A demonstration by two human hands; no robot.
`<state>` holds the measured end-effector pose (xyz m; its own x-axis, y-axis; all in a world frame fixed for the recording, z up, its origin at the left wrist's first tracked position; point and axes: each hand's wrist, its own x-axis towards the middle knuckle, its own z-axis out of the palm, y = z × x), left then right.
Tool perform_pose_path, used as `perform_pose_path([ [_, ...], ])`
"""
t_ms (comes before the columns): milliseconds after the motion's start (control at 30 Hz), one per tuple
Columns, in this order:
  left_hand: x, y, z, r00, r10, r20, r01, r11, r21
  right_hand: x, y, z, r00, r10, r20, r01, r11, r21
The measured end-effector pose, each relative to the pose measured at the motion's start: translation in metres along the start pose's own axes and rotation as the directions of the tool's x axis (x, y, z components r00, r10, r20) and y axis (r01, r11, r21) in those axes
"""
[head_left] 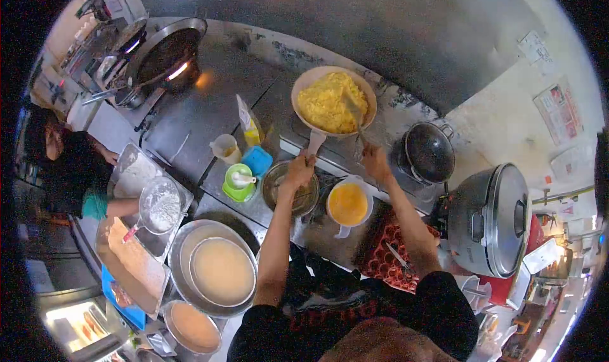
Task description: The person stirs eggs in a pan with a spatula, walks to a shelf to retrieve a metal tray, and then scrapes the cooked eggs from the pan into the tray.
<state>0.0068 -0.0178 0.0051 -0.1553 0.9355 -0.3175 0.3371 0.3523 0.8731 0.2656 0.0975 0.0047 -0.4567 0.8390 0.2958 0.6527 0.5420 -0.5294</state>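
So the left hand (301, 170) has its fingers wrapped round the handle of the one pan (316, 142), toward the back of the bench (222, 86), and the right hand (375, 163) is gripping one spatula (353, 109), blade down in the yellow scramble (330, 102) in the pan.

Just nearer the person than the pan: one jug (344, 231) of yellow-orange liquid, and one metal bowl (271, 197), contents hard to make out. Left of the pan: one beaker (223, 148), plus two tubs, a blue one (258, 159) and a green one (238, 194) with a white scoop (242, 179) in it. Right of the pan: one black pot (431, 147), lid on. Well left of the pan: one sieve (143, 216) of white powder. Nearer than the pan, to its right: one red egg tray (378, 253).
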Motion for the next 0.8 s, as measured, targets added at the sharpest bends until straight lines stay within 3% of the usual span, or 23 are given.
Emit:
perform_pose_path([
  [133,-0.006,0.016,-0.005,0.983,0.116,-0.141,-0.112,0.993,0.038,-0.007,0.018,0.009,0.998,0.033,-0.045,-0.032,0.999,0.028],
  [200,0.01,-0.01,0.01,0.984,0.074,-0.16,-0.055,0.991,0.119,-0.011,0.019,0.01,0.998,0.027,-0.063,-0.026,1.0,0.015],
  [300,-0.018,0.027,-0.009,0.997,-0.078,0.008,0.078,0.992,-0.094,-0.015,0.02,0.011,0.994,0.082,-0.066,-0.078,0.995,0.07],
  [367,0.021,-0.029,0.007,0.974,0.215,-0.067,-0.196,0.956,0.22,-0.003,-0.004,0.003,0.98,0.201,0.016,-0.199,0.957,0.211],
  [400,0.022,-0.043,0.016,0.951,0.296,-0.093,-0.265,0.93,0.256,-0.005,-0.002,0.008,0.97,0.237,0.057,-0.243,0.944,0.225],
  [467,0.022,-0.068,0.031,0.88,0.453,-0.144,-0.385,0.857,0.342,-0.028,0.083,0.05,0.972,0.219,0.084,-0.223,0.974,0.044],
  [500,0.022,-0.067,0.031,0.879,0.46,-0.126,-0.392,0.846,0.361,-0.03,0.116,0.042,0.998,-0.038,0.053,0.043,0.995,-0.087],
  [567,0.014,-0.039,0.019,0.966,0.231,-0.115,-0.209,0.961,0.182,0.013,0.03,-0.032,0.982,0.116,0.15,-0.116,0.993,-0.011],
  [600,0.011,-0.024,0.013,0.988,0.112,-0.107,-0.101,0.99,0.097,0.037,0.003,-0.063,0.958,0.16,0.24,-0.146,0.986,-0.077],
  [633,0.019,-0.028,0.013,0.991,0.115,-0.073,-0.108,0.99,0.086,0.063,-0.019,-0.093,0.924,0.163,0.346,-0.101,0.977,-0.19],
  [700,0.023,-0.021,0.013,0.992,0.104,-0.073,-0.099,0.992,0.079,0.111,-0.028,-0.129,0.805,0.07,0.589,0.275,0.835,-0.476],
  [800,0.002,0.001,0.01,0.986,0.075,-0.149,-0.062,0.994,0.095,0.154,-0.136,-0.155,0.584,0.377,0.719,0.301,0.722,-0.623],
])
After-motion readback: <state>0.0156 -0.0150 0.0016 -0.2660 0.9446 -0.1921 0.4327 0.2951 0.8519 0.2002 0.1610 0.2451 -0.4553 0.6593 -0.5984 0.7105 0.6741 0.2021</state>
